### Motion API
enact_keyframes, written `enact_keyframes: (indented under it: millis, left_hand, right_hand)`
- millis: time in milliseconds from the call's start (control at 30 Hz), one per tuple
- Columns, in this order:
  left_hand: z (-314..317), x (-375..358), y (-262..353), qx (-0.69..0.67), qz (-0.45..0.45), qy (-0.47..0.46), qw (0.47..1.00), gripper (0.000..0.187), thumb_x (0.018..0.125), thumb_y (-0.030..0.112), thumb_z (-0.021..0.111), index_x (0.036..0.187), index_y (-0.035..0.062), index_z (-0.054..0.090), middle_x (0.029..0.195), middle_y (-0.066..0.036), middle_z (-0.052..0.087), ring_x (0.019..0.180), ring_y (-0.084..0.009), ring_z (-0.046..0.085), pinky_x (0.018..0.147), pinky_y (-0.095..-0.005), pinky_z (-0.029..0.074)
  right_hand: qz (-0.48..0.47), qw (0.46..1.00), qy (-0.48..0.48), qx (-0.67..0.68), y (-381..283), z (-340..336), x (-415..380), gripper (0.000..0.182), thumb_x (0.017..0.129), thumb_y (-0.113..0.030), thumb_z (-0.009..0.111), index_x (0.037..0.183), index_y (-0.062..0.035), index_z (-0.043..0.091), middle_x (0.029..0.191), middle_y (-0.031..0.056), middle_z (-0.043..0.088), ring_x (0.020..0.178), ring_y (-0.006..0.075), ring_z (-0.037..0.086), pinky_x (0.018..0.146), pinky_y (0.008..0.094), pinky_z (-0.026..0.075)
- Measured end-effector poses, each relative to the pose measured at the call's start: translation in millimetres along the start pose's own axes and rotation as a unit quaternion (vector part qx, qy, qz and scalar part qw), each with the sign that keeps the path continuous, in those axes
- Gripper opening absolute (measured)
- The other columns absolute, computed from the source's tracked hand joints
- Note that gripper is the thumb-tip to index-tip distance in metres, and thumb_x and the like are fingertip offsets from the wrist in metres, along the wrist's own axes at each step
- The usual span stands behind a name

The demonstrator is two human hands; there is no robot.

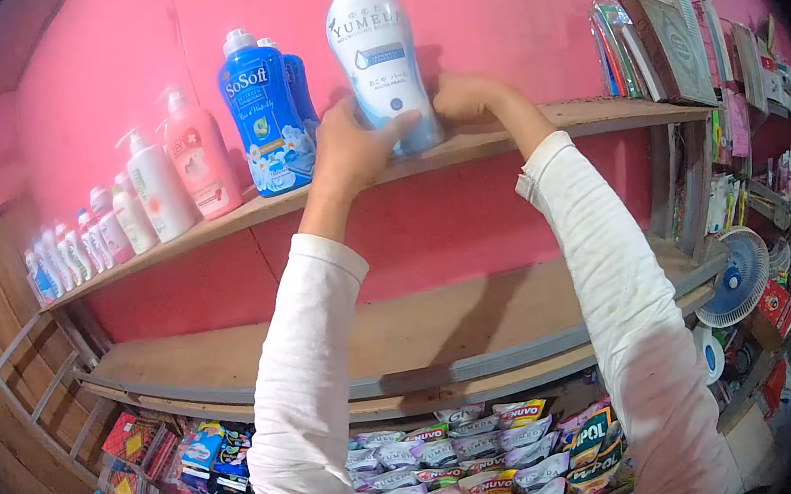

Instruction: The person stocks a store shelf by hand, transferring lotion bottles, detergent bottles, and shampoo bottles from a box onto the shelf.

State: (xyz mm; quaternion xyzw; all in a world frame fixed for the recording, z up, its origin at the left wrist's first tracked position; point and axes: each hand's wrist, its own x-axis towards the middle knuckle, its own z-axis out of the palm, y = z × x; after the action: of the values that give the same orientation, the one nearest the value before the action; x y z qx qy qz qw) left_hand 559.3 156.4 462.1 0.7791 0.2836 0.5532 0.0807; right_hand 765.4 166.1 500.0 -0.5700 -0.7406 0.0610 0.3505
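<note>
A white and pale-blue Yumeda pump bottle (377,64) stands upright at the upper shelf. My left hand (355,144) is closed around its lower left side, the thumb across the front. On the bottle's right, my right hand (461,98) has curled fingers, partly behind the bottle; whatever they hold, if anything, is hidden. Left of the bottle stands a blue SoSoft bottle (264,116), with another blue bottle (299,87) partly behind it. Farther left are a pink pump bottle (198,157) and a white pump bottle (157,186).
Smaller bottles (105,224) continue along the upper shelf (585,115) to the left. Books (670,45) stand at its right end. Below runs a wooden shelf (376,332), with several refill pouches (477,447) underneath. A fan (733,277) is at the right.
</note>
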Motion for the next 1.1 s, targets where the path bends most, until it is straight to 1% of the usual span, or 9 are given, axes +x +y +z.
enact_keyframes:
  millis: [167,367,467,567,667,767,900,1000,1100]
  left_hand:
    - [0.8,-4.3,3.4,-0.012,0.0,0.004,1.0,0.055,0.076,0.032,0.083,0.108,-0.0083,0.064,0.101,-0.022,0.072,0.09,-0.0279,0.072,0.078,-0.0378,0.057]
    - [3.3,-1.8,-1.7,-0.02,0.001,-0.001,1.0,0.054,0.076,0.032,0.082,0.11,-0.0074,0.065,0.102,-0.021,0.072,0.092,-0.0273,0.072,0.082,-0.0384,0.056]
    - [5.0,-0.6,-6.8,-0.017,0.011,0.01,1.0,0.054,0.076,0.033,0.082,0.11,-0.0058,0.066,0.102,-0.02,0.072,0.093,-0.0275,0.072,0.082,-0.0378,0.056]
    - [3.4,-1.4,-10.0,-0.014,0.013,0.012,1.0,0.058,0.076,0.035,0.083,0.113,-0.0057,0.064,0.103,-0.019,0.072,0.091,-0.0253,0.071,0.078,-0.0352,0.056]
    - [-5.4,-14.1,-5.5,-0.028,0.034,-0.011,0.999,0.067,0.079,0.036,0.084,0.122,-0.0092,0.06,0.108,-0.021,0.07,0.096,-0.0245,0.069,0.079,-0.0346,0.056]
    - [-19.9,-51.6,5.3,0.097,0.104,0.105,0.984,0.067,0.08,0.035,0.082,0.122,-0.0112,0.058,0.114,-0.027,0.067,0.103,-0.0298,0.066,0.086,-0.0375,0.054]
    - [-73.1,-137.1,15.3,0.109,0.192,0.127,0.967,0.054,0.08,0.028,0.082,0.12,-0.003,0.063,0.117,-0.021,0.067,0.105,-0.0287,0.066,0.091,-0.0382,0.051]
    - [-125.6,-239.2,17.2,0.099,0.156,0.111,0.976,0.049,0.078,0.021,0.082,0.118,-0.0004,0.065,0.114,-0.017,0.068,0.105,-0.0265,0.066,0.092,-0.0375,0.051]
    - [-165.7,-373.9,-4.2,0.017,-0.074,0.075,0.994,0.048,0.079,0.015,0.081,0.12,-0.0007,0.063,0.111,-0.016,0.068,0.102,-0.0253,0.067,0.09,-0.0362,0.052]
  right_hand:
    - [-0.015,0.998,0.028,-0.058,6.3,-3.0,2.7,0.037,0.082,-0.006,0.052,0.112,0.0117,0.064,0.096,0.0213,0.07,0.087,0.0279,0.068,0.071,0.04,0.053]
    - [-0.067,0.991,0.116,-0.022,17.7,-12.3,-5.0,0.041,0.08,-0.004,0.048,0.115,0.006,0.065,0.093,0.021,0.07,0.076,0.0285,0.066,0.064,0.0405,0.052]
    - [-0.092,0.984,0.149,0.026,15.4,-15.9,-17.4,0.038,0.087,-0.004,0.049,0.122,0.001,0.063,0.102,0.0155,0.07,0.077,0.0201,0.064,0.067,0.0342,0.052]
    - [-0.001,0.985,0.159,0.071,-24.5,-20.2,-73.7,0.031,0.092,-0.008,0.051,0.118,0.0004,0.064,0.097,0.0102,0.067,0.077,0.0151,0.061,0.066,0.0313,0.051]
    - [-0.078,0.955,0.256,0.124,-33.7,-4.8,-96.2,0.031,0.088,-0.011,0.056,0.113,0.0032,0.066,0.087,0.0115,0.067,0.078,0.0171,0.063,0.071,0.0316,0.051]
    - [-0.222,0.919,0.301,0.122,-43.9,10.2,-113.8,0.028,0.088,-0.011,0.064,0.112,0.004,0.065,0.09,0.0081,0.067,0.084,0.0134,0.061,0.076,0.0278,0.05]
    - [-0.273,0.907,0.229,0.224,-100.9,47.6,-170.5,0.025,0.089,-0.009,0.067,0.11,0.0035,0.064,0.095,0.0048,0.067,0.088,0.0121,0.061,0.081,0.0268,0.049]
    - [-0.285,0.911,0.117,0.275,-149.5,96.0,-226.6,0.027,0.089,-0.012,0.068,0.112,0.0021,0.063,0.108,0.0077,0.066,0.103,0.0154,0.061,0.092,0.0303,0.047]
    - [-0.355,0.897,-0.114,0.237,-189.4,149.3,-278.5,0.037,0.087,-0.018,0.071,0.117,0.0021,0.062,0.119,0.0149,0.065,0.113,0.0249,0.061,0.1,0.0366,0.045]
